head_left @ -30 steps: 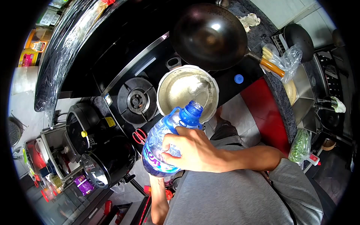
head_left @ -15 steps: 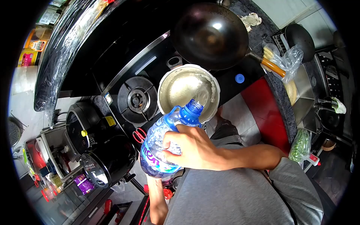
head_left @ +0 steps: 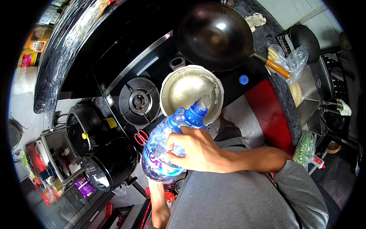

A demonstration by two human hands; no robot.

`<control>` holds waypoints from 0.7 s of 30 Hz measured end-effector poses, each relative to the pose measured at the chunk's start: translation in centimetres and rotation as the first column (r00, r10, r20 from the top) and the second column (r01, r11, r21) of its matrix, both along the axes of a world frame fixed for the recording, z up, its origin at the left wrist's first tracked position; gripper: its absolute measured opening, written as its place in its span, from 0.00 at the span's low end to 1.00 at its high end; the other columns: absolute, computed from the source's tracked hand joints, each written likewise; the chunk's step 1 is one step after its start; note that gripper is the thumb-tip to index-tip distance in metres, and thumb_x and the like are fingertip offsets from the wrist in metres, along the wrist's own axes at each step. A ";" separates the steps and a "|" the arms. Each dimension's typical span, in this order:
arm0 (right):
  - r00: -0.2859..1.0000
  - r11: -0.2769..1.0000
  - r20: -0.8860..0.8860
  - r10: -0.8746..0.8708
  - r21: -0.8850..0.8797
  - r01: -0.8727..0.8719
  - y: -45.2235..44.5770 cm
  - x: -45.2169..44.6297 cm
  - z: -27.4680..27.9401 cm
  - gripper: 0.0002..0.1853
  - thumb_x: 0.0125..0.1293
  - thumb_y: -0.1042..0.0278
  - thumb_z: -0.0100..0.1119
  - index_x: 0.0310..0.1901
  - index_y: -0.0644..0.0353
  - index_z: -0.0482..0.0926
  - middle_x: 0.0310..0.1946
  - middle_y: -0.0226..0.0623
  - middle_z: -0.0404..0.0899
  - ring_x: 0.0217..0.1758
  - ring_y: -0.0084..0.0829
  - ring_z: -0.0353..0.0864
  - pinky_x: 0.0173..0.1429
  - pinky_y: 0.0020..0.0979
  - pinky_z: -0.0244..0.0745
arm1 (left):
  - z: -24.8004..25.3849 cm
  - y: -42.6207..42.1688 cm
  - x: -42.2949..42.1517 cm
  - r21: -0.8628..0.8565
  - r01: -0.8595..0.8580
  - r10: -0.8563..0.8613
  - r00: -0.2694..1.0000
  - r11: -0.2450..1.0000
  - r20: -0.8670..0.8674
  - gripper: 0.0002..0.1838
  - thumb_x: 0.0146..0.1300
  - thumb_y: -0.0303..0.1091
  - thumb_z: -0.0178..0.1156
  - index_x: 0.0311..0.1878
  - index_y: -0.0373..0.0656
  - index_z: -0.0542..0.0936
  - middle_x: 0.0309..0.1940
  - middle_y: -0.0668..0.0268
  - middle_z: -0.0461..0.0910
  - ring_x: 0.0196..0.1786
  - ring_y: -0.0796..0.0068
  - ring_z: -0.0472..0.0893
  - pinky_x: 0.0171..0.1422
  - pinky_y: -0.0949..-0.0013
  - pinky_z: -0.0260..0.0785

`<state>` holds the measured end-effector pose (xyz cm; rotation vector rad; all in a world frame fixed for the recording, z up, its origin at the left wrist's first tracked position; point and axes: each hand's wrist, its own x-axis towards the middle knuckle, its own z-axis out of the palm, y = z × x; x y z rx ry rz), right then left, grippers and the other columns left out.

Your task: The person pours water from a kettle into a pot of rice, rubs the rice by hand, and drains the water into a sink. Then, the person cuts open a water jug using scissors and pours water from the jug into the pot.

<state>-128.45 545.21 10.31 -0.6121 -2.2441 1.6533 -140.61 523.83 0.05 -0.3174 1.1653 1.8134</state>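
Note:
My right hand grips a large clear bottle with a blue neck and a blue carrying ring. The bottle is tilted, its uncapped mouth over the near rim of a round metal pot. Clear liquid seems to stream from the mouth into the pot, where light glints on the bottom. Under the bottle's base is my left hand, holding it from below; its fingers are hidden behind the bottle. A blue cap lies on the black stovetop, right of the pot.
A large wok with a wooden handle stands beyond the pot. Left of the pot is a bare burner, with red-handled scissors near it. Black cookers stand at left. Bagged greens and a sink are at right.
The bottle and my right hand have risen very slightly toward the pot. Both hands keep their places on the bottle.

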 end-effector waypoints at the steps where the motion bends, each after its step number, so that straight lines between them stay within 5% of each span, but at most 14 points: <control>1: 1.000 1.000 0.001 0.005 -0.012 -0.005 0.0 0.0 0.0 0.10 0.51 0.68 0.71 0.30 0.61 0.79 0.33 0.44 0.78 0.32 0.42 0.81 0.35 0.42 0.75 | 0.0 0.0 0.0 0.002 0.001 -0.001 1.000 1.000 0.010 0.27 0.72 0.46 0.46 0.67 0.39 0.70 0.62 0.57 0.75 0.63 0.59 0.75 0.69 0.54 0.68; 21: 0.999 1.000 -0.035 -0.029 -0.014 0.028 0.0 0.3 -0.3 0.09 0.51 0.70 0.71 0.30 0.61 0.79 0.30 0.43 0.79 0.32 0.41 0.82 0.36 0.40 0.75 | 0.1 -0.1 -0.6 -0.060 -0.091 0.100 0.981 0.994 0.169 0.32 0.71 0.55 0.41 0.66 0.41 0.72 0.62 0.55 0.76 0.63 0.54 0.76 0.67 0.50 0.69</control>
